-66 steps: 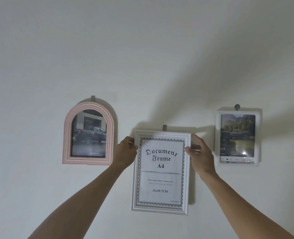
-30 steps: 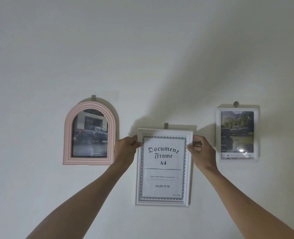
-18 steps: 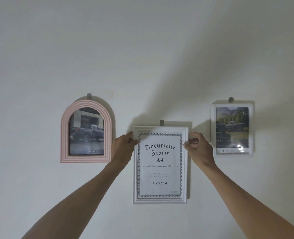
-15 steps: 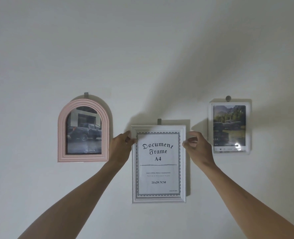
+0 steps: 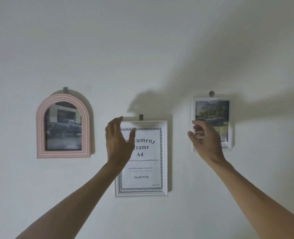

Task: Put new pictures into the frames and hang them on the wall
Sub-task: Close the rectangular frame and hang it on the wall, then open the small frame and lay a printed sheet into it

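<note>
A white A4 frame [image 5: 148,169] with a "Document Frame A4" sheet hangs straight on the middle grey hook [image 5: 140,117]. My left hand [image 5: 119,142] hovers in front of its upper left corner, fingers apart, holding nothing. My right hand [image 5: 205,140] floats to the right of that frame, fingers loosely curled and empty, covering the lower left part of a small white frame [image 5: 216,118] with a landscape and car picture. A pink arched frame [image 5: 63,126] with a dark pickup picture hangs at the left.
All three frames hang on a plain white wall [image 5: 142,49], each from its own grey hook [image 5: 65,90]. Shadows of my arms fall across the wall above the frames.
Both hands have let go of the white A4 frame's sides and pulled back from the wall. The frame now hangs by itself on its hook.
</note>
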Tool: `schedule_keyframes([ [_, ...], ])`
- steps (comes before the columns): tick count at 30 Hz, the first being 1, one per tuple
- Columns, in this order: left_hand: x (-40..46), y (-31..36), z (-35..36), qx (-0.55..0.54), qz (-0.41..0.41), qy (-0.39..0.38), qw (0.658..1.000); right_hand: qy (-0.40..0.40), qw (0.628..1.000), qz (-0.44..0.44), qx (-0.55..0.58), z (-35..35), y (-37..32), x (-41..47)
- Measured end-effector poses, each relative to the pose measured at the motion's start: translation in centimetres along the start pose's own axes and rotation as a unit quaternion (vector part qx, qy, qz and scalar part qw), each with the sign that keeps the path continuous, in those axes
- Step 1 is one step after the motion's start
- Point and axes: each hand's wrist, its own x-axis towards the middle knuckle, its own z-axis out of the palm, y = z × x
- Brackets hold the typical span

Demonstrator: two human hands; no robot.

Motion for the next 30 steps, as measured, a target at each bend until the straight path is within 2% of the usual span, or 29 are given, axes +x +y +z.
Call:
schedule_keyframes([
  [3,-0.5,4.4,2.4,-0.036,0.034,-0.028,0.998,0.042,0.995,-0.045,-0.084,-3.0,0.8,1.6],
  [7,-0.7,8.7,6.7,-0.059,0.031,-0.086,0.994,0.082,0.989,-0.005,-0.123,-7.0,3.0,3.8],
  [10,-0.9,11.6,10.5,-0.069,-0.026,-0.141,0.987,0.06,0.988,0.092,-0.104,-9.9,5.7,5.3],
  [14,-1.5,13.7,14.5,-0.076,-0.129,-0.214,0.965,-0.011,0.984,0.162,-0.074,-11.9,8.8,6.1],
  [16,-1.8,14.2,15.8,-0.087,-0.173,-0.218,0.957,-0.041,0.982,0.18,-0.035,-12.1,9.8,5.9],
  [20,-2.0,15.0,17.5,-0.096,-0.223,-0.199,0.949,-0.059,0.985,0.16,-0.006,-11.8,10.6,5.9],
  [30,-1.7,15.9,17.0,-0.131,-0.247,-0.179,0.943,-0.047,0.99,0.129,0.018,-12.5,10.3,6.3],
])
